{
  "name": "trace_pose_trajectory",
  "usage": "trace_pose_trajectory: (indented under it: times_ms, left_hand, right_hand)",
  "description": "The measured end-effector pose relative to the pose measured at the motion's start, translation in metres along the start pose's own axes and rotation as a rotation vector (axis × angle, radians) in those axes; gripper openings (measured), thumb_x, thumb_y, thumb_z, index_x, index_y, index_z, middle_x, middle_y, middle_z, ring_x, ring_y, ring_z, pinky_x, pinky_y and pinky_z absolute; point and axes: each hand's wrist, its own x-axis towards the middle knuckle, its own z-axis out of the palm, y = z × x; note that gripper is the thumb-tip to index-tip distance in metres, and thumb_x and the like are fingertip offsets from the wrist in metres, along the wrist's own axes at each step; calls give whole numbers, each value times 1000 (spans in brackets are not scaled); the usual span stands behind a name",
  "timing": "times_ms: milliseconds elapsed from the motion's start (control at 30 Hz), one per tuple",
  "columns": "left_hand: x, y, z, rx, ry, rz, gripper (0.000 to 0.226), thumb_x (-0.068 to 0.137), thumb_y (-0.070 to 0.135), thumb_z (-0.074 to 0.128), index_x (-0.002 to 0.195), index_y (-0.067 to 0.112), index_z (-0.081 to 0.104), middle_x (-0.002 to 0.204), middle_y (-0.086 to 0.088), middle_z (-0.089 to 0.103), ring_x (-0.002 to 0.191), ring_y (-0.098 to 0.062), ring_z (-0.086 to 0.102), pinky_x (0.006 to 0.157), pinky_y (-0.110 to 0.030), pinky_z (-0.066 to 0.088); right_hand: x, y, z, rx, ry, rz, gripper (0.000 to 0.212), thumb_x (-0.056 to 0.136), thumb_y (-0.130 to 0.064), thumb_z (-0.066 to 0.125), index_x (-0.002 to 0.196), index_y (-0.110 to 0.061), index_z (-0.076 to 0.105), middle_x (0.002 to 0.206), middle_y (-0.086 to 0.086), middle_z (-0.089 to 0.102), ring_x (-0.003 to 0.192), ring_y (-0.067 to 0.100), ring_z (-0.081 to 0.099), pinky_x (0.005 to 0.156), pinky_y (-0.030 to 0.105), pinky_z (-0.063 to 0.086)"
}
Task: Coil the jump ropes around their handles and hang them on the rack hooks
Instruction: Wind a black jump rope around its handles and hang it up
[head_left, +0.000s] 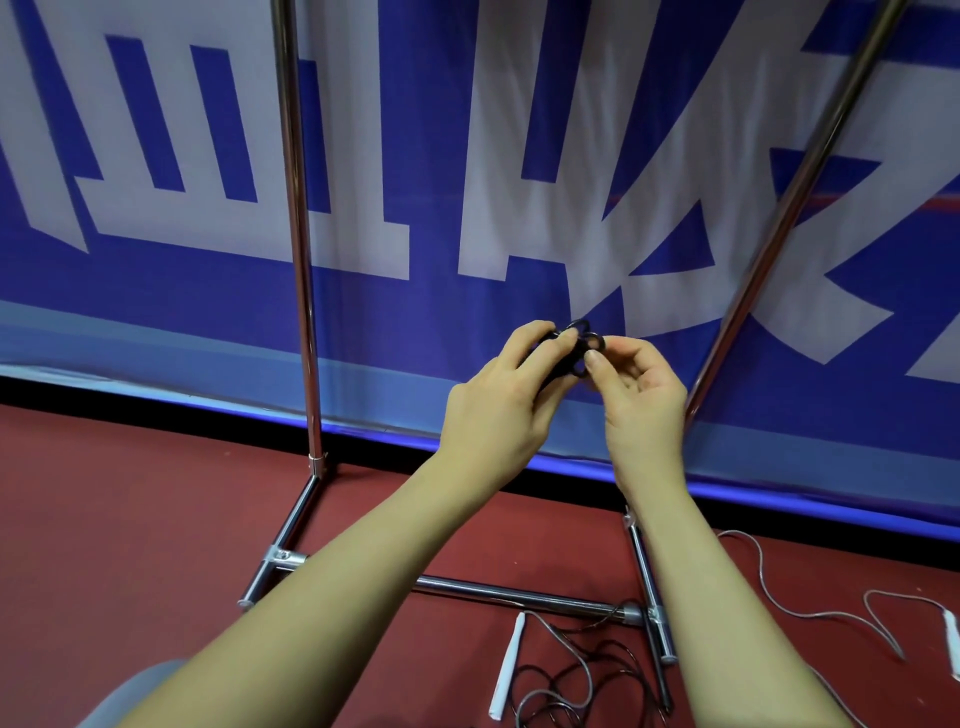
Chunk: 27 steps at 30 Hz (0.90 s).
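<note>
Coiling was in hand: the left hand (498, 400) gripped a black-handled rope bundle (569, 351) held up between the rack uprights (298, 234), the right hand (636, 395) pinching a loop. Hanging apparently came next; no hooks were visible. White-handled ropes (508, 665) lay on the floor.

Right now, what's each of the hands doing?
Left hand: grips the black coiled rope.
Right hand: pinches the same rope's loops.

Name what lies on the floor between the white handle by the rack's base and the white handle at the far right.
In the head view, between the white handle and the far-right handle: tangled dark rope, the rack's foot bar, pale rope, and the right forearm.
</note>
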Motion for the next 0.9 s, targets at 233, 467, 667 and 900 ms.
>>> trace_pose_trajectory:
  times_ms: [233, 467, 667, 900]
  left_hand:
    - [7, -1, -8, -112, 18, -128, 38, 93, 40, 50, 129, 29, 55, 131, 18, 49, 98, -8, 56, 65, -38, 54]
    - [5, 1, -6, -125, 27, -86, 38, 93, 37, 54, 131, 31, 55, 132, 16, 51, 98, -8, 58, 61, -38, 55]
    - [3, 5, -3, -92, 35, -9, 35, 94, 36, 52, 129, 35, 49, 133, 15, 49, 97, -9, 60, 51, -36, 53]
    - [0, 4, -3, -66, -20, 39, 35, 92, 40, 41, 126, 42, 40, 135, 17, 43, 92, -15, 62, 46, -28, 45]
  right_hand:
    - [1, -1, -5, 115, -208, 34, 35, 84, 7, 63, 108, -18, 64, 100, -9, 73, 102, 10, 65, 86, 20, 49]
    - [3, -1, -3, 218, -60, 106, 26, 86, 9, 59, 101, -11, 67, 94, -3, 74, 98, 14, 67, 89, 25, 51]
    - [5, 1, -3, 319, 35, 169, 21, 87, 10, 57, 88, -10, 65, 78, -3, 73, 77, 13, 67, 75, 24, 54]
    - [5, 2, -3, 309, 75, 186, 20, 86, 11, 57, 79, -8, 59, 65, -2, 69, 59, 12, 64, 63, 21, 52]
